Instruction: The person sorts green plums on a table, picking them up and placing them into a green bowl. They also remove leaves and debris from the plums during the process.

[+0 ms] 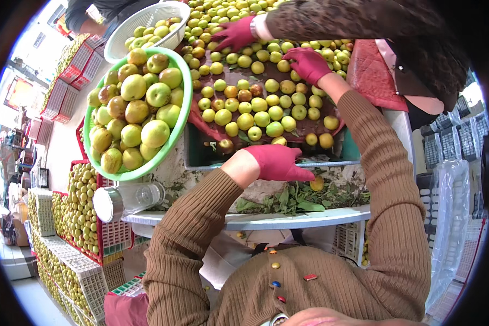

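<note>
Many green and brownish jujube-like fruits (258, 104) lie on a dark red cloth over the table. My left hand (279, 163), in a pink-red glove, is over the near rim of a green tray (352, 148), fingers pointing right; a yellowish fruit (317, 183) lies just past its fingertips. Whether it holds anything is hidden. My right hand (307, 65), gloved alike, reaches in among the fruits farther back, its fingertips touching or close to one; its palm is hidden. A green-rimmed basket (187, 93) heaped with larger fruits stands left of the cloth.
Leaves (287, 199) litter the near table edge. A clear jar (134, 199) lies on its side at left. Behind the green basket is a white colander (120, 30). Across the table, a co-worker's gloved hand (236, 34) touches the fruits. Fruit-filled crates (71, 265) stand at left.
</note>
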`<state>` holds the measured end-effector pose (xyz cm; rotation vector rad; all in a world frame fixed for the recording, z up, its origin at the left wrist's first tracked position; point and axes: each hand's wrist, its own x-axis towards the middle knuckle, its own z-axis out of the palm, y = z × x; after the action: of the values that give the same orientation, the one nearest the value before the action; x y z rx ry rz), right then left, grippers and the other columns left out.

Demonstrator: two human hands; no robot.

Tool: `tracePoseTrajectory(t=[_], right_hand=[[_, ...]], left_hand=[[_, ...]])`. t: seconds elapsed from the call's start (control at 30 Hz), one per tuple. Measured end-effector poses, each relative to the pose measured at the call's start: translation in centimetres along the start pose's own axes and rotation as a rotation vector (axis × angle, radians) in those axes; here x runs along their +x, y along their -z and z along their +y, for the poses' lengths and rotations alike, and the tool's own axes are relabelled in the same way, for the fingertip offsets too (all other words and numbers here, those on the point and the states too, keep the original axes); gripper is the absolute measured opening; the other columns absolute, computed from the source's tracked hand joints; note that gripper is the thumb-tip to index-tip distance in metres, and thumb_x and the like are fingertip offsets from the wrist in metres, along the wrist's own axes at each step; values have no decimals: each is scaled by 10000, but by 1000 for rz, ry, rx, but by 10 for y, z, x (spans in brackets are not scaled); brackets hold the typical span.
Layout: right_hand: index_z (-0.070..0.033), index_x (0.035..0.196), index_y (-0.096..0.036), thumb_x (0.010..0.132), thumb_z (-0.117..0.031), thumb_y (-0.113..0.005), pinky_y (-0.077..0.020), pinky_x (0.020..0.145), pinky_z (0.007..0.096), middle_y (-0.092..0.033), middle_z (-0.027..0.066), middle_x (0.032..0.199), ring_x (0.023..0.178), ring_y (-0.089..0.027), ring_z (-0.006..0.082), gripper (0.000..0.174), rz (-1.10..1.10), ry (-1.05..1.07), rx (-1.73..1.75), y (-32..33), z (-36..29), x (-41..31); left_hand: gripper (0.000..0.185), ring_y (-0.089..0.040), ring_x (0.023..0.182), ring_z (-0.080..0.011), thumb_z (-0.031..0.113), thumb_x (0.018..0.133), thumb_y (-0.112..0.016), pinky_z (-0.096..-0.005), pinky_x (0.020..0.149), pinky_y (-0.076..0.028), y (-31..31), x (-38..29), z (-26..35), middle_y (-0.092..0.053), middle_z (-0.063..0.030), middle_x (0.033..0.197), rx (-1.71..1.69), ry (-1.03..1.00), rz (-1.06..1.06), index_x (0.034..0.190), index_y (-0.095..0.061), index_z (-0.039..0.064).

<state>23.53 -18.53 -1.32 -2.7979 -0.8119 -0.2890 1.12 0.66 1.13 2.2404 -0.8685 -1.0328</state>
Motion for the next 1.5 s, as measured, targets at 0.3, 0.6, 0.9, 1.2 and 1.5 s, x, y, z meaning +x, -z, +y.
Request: tracePoseTrajectory(t=[0.3, 0.6, 0.9, 1.2, 1.5], right_hand=[[-146, 1064, -699, 953, -260, -607, -542, 823, 498, -705, 165, 1063, 984, -680, 393, 183, 36, -33, 206, -33, -30, -15], [-178, 1493, -504, 974, -430, -622, -397, 1137, 501, -455, 194, 1534, 1372, -453, 441, 589, 122, 132, 100, -57, -56, -42], [-137, 1467, -522, 933, -405, -666, -347, 1155, 564, -497, 176, 1498, 1416, -416, 423, 615, 21, 425, 225, -21, -144, -83], [-190, 1191, -738, 905, -332, -700, -561, 874, 449, -723, 78, 1145, 1030, -695, 327, 321, -248, 202, 140, -14, -188, 11], [-139, 1323, -655, 812, -40, -743, -559, 944, 352, -697, 60, 1255, 1131, -671, 211, 528, -268, 307, 664, -16, -146, -6]], left_hand=[[1006, -562, 1320, -399, 759, 895, -552, -427, 1114, -434, 2, -4, 3, -570, -278, 1428, 48, 55, -34, 1510, -430, -28], [942, -583, 1305, -372, 736, 910, -548, -410, 1099, -448, 1, 7, 2, -612, -254, 1392, 99, 29, -21, 1449, -516, -37], [921, -590, 1289, -381, 705, 918, -567, -410, 1100, -442, -13, 9, -15, -611, -272, 1382, 86, -54, 107, 1464, -500, -34], [881, -590, 1284, -369, 678, 917, -579, -410, 1091, -443, -5, 5, -2, -609, -231, 1407, 16, -13, 30, 1489, -495, 13], [848, -621, 1226, -385, 679, 917, -578, -433, 1045, -474, -1, 4, 4, -650, -251, 1325, 68, 45, 10, 1425, -549, 0]])
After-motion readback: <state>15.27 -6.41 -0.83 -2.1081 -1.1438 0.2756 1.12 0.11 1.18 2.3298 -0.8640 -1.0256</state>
